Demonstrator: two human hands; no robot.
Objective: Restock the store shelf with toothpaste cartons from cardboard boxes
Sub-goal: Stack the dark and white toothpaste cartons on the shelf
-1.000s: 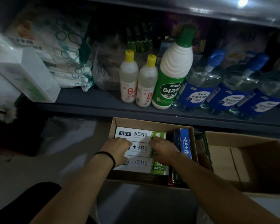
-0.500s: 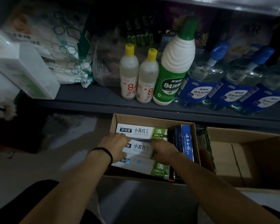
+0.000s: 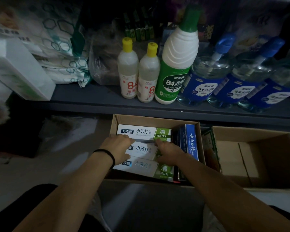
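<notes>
three white-and-green toothpaste cartons lie flat in a cardboard box (image 3: 115, 122) on the floor, their long axes running from 9 o'clock to 3 o'clock, green ends toward 3 o'clock, printed faces up. the far carton (image 3: 141, 132) sits at the box's 12 o'clock wall, the middle carton (image 3: 143, 149) just below it, the near carton (image 3: 141, 166) toward 6 o'clock. both arms reach in from 6 o'clock, forearms converging on the middle carton. the left hand (image 3: 118, 148), a black band (image 3: 107, 155) at its wrist, lies knuckles-up over the carton's 9 o'clock end, fingers curled over its far edge into the gap beside the far carton. the right hand (image 3: 168, 152) covers the carton's green 3 o'clock end, fingers likewise bent over the far edge; in the dim light it appears to grip the carton, though the fingertips are hidden. a blue carton (image 3: 190, 141) stands on edge just beside the right hand at 3 o'clock, inside the same box. a second cardboard box (image 3: 261, 139) sits further toward 3 o'clock. above, at 12 o'clock, the grey shelf (image 3: 90, 99) carries two yellow-capped bottles (image 3: 128, 71), a green-capped disinfectant bottle (image 3: 177, 64) and blue-labelled bottles (image 3: 206, 81) in a row.
</notes>
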